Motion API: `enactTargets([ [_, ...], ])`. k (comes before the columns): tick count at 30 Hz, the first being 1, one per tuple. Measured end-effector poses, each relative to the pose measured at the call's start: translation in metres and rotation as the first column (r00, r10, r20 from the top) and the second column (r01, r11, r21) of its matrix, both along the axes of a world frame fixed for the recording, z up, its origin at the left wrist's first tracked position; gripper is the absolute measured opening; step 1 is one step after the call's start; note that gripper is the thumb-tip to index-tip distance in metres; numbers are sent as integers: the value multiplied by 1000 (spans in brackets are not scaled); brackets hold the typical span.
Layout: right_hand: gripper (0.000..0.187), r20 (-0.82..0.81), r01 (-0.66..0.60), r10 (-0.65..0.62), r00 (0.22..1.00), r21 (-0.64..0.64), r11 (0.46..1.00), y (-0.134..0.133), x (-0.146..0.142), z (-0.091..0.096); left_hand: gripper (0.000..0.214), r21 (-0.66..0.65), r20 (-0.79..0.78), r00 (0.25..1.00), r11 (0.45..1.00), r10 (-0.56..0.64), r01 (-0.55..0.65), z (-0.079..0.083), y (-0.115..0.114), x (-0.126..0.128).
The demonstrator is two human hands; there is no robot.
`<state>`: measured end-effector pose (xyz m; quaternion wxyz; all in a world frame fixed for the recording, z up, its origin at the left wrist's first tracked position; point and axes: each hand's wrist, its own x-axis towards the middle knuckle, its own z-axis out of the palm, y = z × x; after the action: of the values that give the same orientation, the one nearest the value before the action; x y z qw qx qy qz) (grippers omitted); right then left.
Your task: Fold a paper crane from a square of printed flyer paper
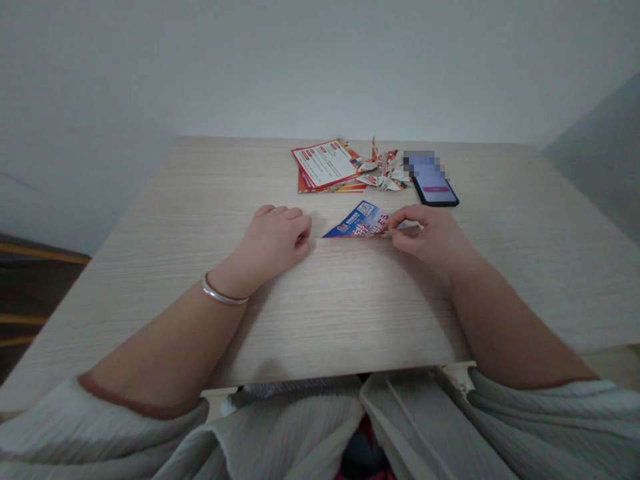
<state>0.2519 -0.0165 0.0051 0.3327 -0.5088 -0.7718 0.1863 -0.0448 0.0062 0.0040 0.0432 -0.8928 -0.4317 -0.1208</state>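
Observation:
A blue printed paper (356, 221), folded into a triangle, lies on the table with a QR code near its top corner. My right hand (431, 235) pinches its right corner between thumb and forefinger. To the left of the paper, my left hand (279, 239) rests on the tabletop in a loose fist, close to the pointed left corner but apart from it. Nothing shows in the curled left fingers. A silver bangle (223, 293) circles the left wrist.
Behind the paper sits a stack of printed sheets (327, 165), the top one white with a red border. Several folded paper cranes (385, 172) are bunched beside it. A phone (433, 179) with a lit screen lies further right. The pale wooden table (320, 320) meets the wall behind.

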Motion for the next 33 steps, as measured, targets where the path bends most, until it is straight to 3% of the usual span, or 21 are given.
enactTargets([
  [4,12,-19,-45,46,999,44,998,4,7,-5,16,-30,177,983,999,39,-34,-2,5,-6],
  [8,14,165,-263,243,956,115,958,9,6,-6,33,-75,231,969,991,-86,106,-6,3,-3],
  [10,17,255,-318,279,926,123,940,11,5,-7,37,-92,196,974,986,-117,137,-9,2,-1],
  [14,18,361,-255,183,915,164,953,14,5,-10,36,-63,127,983,988,-135,144,-9,2,0],
  [18,19,430,-166,75,900,179,970,15,3,-13,27,-4,130,964,972,-234,236,-4,-2,3],
  [21,23,458,-118,25,888,175,977,13,-2,-14,25,-33,134,950,957,-282,289,-3,-8,8],
  [30,45,522,-105,1,853,170,980,11,-15,-23,32,-116,102,910,903,-403,413,0,-19,15],
  [33,41,490,-68,-27,871,175,982,12,-18,-22,34,-155,88,883,869,-461,469,2,-19,17],
])
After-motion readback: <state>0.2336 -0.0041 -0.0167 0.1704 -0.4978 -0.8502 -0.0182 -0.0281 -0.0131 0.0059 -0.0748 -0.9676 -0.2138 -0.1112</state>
